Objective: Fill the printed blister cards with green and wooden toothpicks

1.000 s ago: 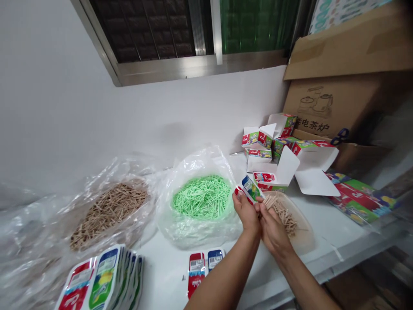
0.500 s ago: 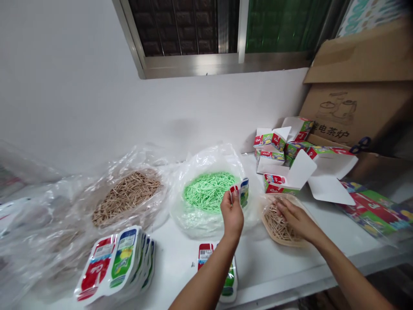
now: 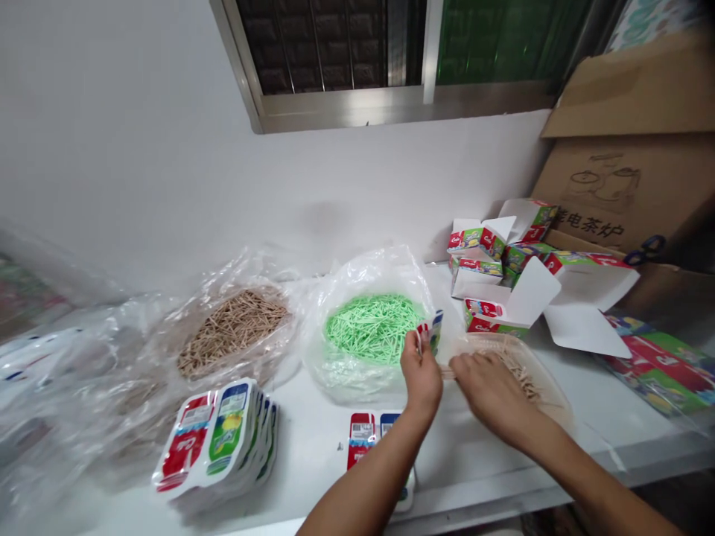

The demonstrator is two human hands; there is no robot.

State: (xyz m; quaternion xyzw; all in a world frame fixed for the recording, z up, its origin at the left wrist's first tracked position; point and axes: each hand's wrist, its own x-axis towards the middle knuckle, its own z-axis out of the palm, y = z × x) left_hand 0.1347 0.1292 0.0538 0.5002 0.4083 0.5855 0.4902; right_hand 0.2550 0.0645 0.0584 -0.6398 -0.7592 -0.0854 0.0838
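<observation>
Centre-right: packet (image 3: 436,330) being clasped by left hand (image 3: 422,376); sticks (image 3: 447,373) being pinched by right hand (image 3: 491,391), now brought closer; stick ends being hidden.

Head-worn view, forward, down onto table (image 3: 311,439)

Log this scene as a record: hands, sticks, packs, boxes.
left hand: holds printed pack
right hand: pinches pale sticks beside left hand
tub: holds loose sticks, partly hidden by right hand
center bag: green sticks
left bag: brown sticks
pack stack: left front
boxes: printed, several open, back right
</observation>
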